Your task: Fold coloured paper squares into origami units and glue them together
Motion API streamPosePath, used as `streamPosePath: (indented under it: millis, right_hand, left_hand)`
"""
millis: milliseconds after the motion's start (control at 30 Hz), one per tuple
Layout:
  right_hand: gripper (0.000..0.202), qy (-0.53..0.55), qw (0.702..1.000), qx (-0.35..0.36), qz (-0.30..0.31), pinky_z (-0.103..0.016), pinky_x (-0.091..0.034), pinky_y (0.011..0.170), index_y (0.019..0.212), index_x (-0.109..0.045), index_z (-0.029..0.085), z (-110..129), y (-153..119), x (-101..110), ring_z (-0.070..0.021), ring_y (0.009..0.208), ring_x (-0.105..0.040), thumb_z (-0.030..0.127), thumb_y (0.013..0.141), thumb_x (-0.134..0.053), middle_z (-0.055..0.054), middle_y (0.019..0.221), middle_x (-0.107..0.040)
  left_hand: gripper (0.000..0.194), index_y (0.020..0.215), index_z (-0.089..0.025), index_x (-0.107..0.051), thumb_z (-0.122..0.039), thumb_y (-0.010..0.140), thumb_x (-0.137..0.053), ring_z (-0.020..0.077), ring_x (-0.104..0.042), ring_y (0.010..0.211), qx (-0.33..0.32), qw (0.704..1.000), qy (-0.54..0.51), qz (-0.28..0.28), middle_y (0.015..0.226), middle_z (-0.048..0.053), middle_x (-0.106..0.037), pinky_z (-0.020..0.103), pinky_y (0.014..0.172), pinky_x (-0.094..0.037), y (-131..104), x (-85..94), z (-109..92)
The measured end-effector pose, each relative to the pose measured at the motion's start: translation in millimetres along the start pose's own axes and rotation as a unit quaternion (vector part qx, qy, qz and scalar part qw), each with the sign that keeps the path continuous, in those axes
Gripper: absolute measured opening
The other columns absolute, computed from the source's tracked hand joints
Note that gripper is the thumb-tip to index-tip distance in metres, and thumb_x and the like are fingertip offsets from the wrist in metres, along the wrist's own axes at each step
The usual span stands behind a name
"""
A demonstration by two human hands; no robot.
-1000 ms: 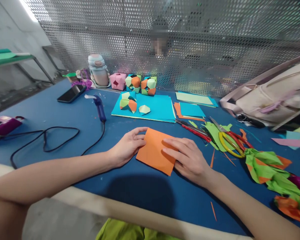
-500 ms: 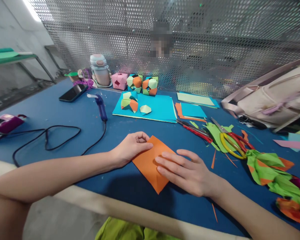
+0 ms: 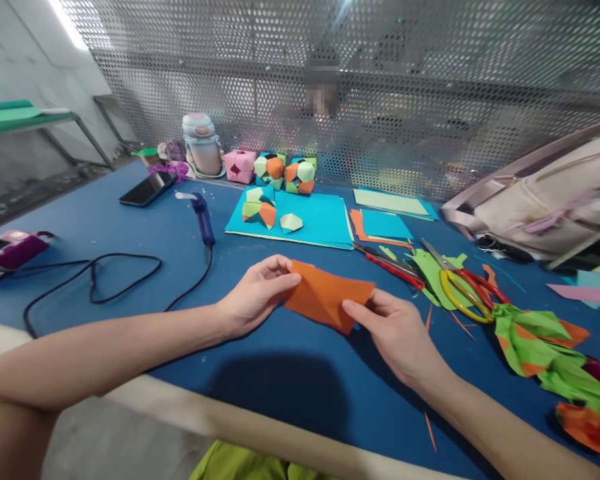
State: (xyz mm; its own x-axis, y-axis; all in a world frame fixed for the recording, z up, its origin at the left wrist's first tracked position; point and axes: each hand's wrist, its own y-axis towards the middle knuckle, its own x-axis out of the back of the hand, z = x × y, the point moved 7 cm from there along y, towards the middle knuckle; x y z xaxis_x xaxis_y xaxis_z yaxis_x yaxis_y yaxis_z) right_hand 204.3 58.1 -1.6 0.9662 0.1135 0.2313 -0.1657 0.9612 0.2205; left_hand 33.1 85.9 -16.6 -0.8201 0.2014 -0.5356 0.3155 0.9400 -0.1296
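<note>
Pinched between both hands is a sheet of orange paper [image 3: 325, 297], tilted up off the blue table [image 3: 250, 373]. My left hand [image 3: 257, 293] grips its upper left corner, thumb in front and fingers behind. At the right edge, my right hand [image 3: 395, 327] holds the sheet the same way. Beyond the hands, a stack of blue paper [image 3: 320, 220] carries a part-built folded-paper piece [image 3: 260, 212] and a small pale green folded piece [image 3: 291, 223].
A glue gun [image 3: 203, 220] with a black cord lies left, near a phone [image 3: 147, 189]. Folded paper cubes [image 3: 300, 177] and a bottle [image 3: 203, 147] line the mesh panel. Scissors [image 3: 465, 280], crumpled paper [image 3: 545, 340] and a bag [image 3: 540, 200] are right.
The orange paper was lying flat with my right hand spread over it. Now it is lifted and turned, and my right hand pinches its right edge.
</note>
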Motion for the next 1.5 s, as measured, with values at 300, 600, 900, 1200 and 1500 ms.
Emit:
streamPosePath:
  millis: [300,600,900,1200,1500]
  right_hand:
    - [0.036,-0.41,0.805,0.427,0.027,-0.043,-0.043,0.091,0.104,-0.063,0.028,45,-26,-8,-0.0222,0.112,-0.055,0.004,0.078,-0.052,-0.004,0.116,-0.065]
    - [0.038,-0.246,0.947,0.201,-0.044,-0.04,-0.046,0.094,0.114,-0.056,0.023,18,4,16,-0.0195,0.113,-0.054,0.007,0.085,-0.037,-0.008,0.118,-0.06]
    - [0.03,-0.349,0.874,0.338,0.018,-0.048,-0.047,0.086,0.106,-0.06,0.017,24,-10,-9,-0.0263,0.107,-0.054,0.005,0.081,-0.049,-0.015,0.113,-0.061]
    - [0.042,-0.37,0.841,0.383,0.095,-0.049,-0.042,0.091,0.119,-0.051,0.02,28,-15,-17,-0.0263,0.115,-0.05,0.008,0.079,-0.052,-0.014,0.122,-0.057]
    - [0.037,-0.201,0.965,0.164,-0.024,-0.042,-0.042,0.095,0.125,-0.047,0.025,9,2,14,-0.0222,0.117,-0.048,0.022,0.088,-0.044,-0.009,0.13,-0.05]
  left_hand:
    - [0.035,0.109,-0.018,-0.055,-0.024,0.075,-0.064,0.0184,-0.064,0.091,0.112,0.992,-0.028,0.041,0.105,0.008,-0.065,0.029,0.082,-0.049,-4,-8.9,14]
    - [0.045,0.11,-0.016,-0.052,-0.003,0.068,-0.06,0.0133,-0.065,0.075,0.08,0.995,0.061,0.019,0.089,0.006,-0.069,0.022,0.068,-0.05,-1,-3.8,15]
    - [0.03,0.104,-0.013,-0.058,-0.032,0.081,-0.049,0.0241,-0.065,0.086,0.109,0.992,0.006,0.056,0.1,0.012,-0.067,0.038,0.073,-0.053,-2,-8.3,15]
    - [0.042,0.11,-0.015,-0.054,-0.009,0.069,-0.063,0.0192,-0.067,0.085,0.074,0.994,0.075,0.035,0.1,0.007,-0.068,0.033,0.081,-0.05,-2,-4.6,20]
    - [0.04,0.109,-0.014,-0.057,-0.009,0.07,-0.061,0.0196,-0.066,0.089,0.072,0.991,0.1,0.055,0.104,0.007,-0.067,0.031,0.083,-0.049,-2,-5.6,20]
